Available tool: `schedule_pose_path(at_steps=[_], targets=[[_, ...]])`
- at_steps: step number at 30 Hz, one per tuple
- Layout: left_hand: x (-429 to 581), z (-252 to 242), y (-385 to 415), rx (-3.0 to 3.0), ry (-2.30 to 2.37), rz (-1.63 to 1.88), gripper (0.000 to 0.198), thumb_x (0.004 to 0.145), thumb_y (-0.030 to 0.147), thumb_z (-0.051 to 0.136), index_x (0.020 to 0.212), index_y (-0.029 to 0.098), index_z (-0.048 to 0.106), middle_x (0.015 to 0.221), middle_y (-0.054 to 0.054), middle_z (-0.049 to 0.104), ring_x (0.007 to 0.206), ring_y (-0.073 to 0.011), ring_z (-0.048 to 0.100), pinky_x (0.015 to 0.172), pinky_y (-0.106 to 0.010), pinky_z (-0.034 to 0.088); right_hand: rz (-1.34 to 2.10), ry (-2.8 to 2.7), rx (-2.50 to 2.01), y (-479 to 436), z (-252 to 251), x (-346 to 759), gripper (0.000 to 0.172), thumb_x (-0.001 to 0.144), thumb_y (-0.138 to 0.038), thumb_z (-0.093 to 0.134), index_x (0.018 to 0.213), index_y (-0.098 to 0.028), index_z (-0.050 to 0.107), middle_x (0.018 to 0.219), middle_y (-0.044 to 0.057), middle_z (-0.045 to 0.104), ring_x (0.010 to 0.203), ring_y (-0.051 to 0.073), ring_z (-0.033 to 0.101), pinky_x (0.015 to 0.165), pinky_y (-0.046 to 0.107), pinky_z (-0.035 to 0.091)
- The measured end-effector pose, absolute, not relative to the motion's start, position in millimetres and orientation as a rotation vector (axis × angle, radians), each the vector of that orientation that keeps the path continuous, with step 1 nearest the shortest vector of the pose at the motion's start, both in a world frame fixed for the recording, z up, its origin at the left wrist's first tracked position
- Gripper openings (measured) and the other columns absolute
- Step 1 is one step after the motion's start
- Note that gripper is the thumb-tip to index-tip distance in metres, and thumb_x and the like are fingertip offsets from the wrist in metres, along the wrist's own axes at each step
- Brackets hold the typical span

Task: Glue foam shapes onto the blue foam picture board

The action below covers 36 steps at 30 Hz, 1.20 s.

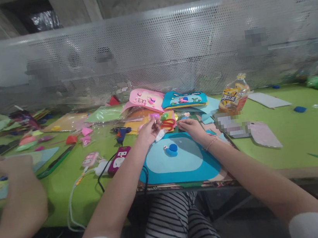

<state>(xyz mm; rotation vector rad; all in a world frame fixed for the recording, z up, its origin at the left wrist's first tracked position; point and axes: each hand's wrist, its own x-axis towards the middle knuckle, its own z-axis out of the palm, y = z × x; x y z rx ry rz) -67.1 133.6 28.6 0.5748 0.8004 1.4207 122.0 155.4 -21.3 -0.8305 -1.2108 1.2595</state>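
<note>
My left hand [149, 132] is above the far edge of the blue panel, fingers bent into a pinch; what lies between them is hidden. Close to its fingertips are a purple lump [155, 116] and red-handled scissors [168, 124]. A little to the right, my right hand [191, 127] has thumb and fingers drawn together, with any held piece too small to make out. Below both hands lies the blue panel [157, 177] with a light-blue rounded patch [182, 163]. A small blue snail-like shape [172, 150] sits on that patch.
Decorated pink [144, 99] and blue [185, 99] pieces lie behind my hands. A plastic bottle [233, 95] stands right of them, near a phone [265, 134]. Left are a glue gun [121, 133], a purple phone [120, 160] with cables, and another person's arm [21, 187].
</note>
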Motion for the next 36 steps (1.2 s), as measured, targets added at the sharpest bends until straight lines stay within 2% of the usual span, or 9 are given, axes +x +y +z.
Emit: schedule_pose_path(at_steps=[5,12,15,18,24,27,31,33,36], targets=[[-67,19,138,0.629,0.766,1.355,0.013,0.075,0.022,0.068,0.069,0.012,0.062,0.052,0.003,0.05,0.04,0.0001,0.041,0.037,-0.009,0.034,1.36,-1.195,-0.766,147,-16,120,0.028,0.055,-0.035,0.078,0.076,-0.018,0.069,0.078,0.003,0.07,0.082,0.017,0.065,0.083,0.032,0.049],[-66,16,137,0.685,0.815,1.394,0.005,0.073,0.005,0.063,0.072,0.009,0.066,0.061,-0.002,0.061,0.054,-0.0031,0.055,0.058,-0.013,0.048,1.422,-1.187,-0.689,143,-11,119,0.033,0.054,-0.028,0.079,0.085,-0.019,0.069,0.083,0.002,0.07,0.08,0.014,0.063,0.08,0.029,0.048],[-65,18,134,0.726,0.835,1.388,0.01,0.068,0.001,0.064,0.073,0.01,0.066,0.06,-0.001,0.062,0.055,-0.0039,0.056,0.059,-0.014,0.048,1.444,-1.164,-0.687,141,-9,117,0.031,0.055,-0.03,0.079,0.082,-0.018,0.069,0.079,0.001,0.068,0.076,0.011,0.061,0.077,0.026,0.047],[-65,19,131,0.766,0.839,1.368,0.011,0.066,0.002,0.067,0.071,0.011,0.064,0.058,0.001,0.061,0.053,-0.0041,0.056,0.057,-0.014,0.048,1.442,-1.182,-0.706,142,-10,117,0.028,0.058,-0.036,0.078,0.076,-0.018,0.066,0.072,-0.001,0.064,0.066,0.008,0.056,0.068,0.022,0.045],[-67,19,134,0.71,0.841,1.331,0.016,0.067,0.018,0.073,0.065,0.012,0.058,0.052,0.003,0.056,0.045,-0.0033,0.051,0.046,-0.013,0.046,1.443,-1.18,-0.73,143,-12,118,0.037,0.062,-0.051,0.071,0.065,-0.017,0.057,0.059,-0.003,0.054,0.052,0.006,0.046,0.053,0.02,0.041],[-68,20,136,0.673,0.842,1.344,0.019,0.07,0.023,0.072,0.063,0.012,0.057,0.051,0.002,0.054,0.042,-0.0027,0.05,0.042,-0.012,0.043,1.474,-1.186,-0.734,141,-10,117,0.036,0.061,-0.05,0.072,0.069,-0.017,0.06,0.064,-0.001,0.058,0.054,0.007,0.049,0.056,0.021,0.043],[-67,20,134,0.69,0.827,1.382,0.009,0.074,0.014,0.067,0.068,0.011,0.062,0.057,0.0,0.059,0.046,-0.0027,0.053,0.049,-0.012,0.047,1.467,-1.196,-0.734,140,-10,116,0.034,0.054,-0.04,0.079,0.075,-0.018,0.066,0.077,0.002,0.066,0.07,0.01,0.058,0.07,0.025,0.048],[-66,19,133,0.721,0.828,1.382,0.003,0.074,0.008,0.065,0.072,0.01,0.065,0.062,-0.002,0.064,0.052,-0.0039,0.057,0.055,-0.013,0.05,1.455,-1.207,-0.746,142,-13,117,0.031,0.051,-0.036,0.081,0.073,-0.018,0.067,0.075,0.001,0.066,0.07,0.011,0.059,0.071,0.025,0.048],[-64,17,133,0.764,0.837,1.375,0.01,0.069,0.001,0.065,0.074,0.01,0.067,0.067,-0.004,0.067,0.059,-0.0058,0.061,0.061,-0.015,0.052,1.445,-1.232,-0.742,147,-18,118,0.028,0.053,-0.036,0.08,0.068,-0.017,0.066,0.062,-0.002,0.061,0.059,0.008,0.055,0.063,0.023,0.047]])
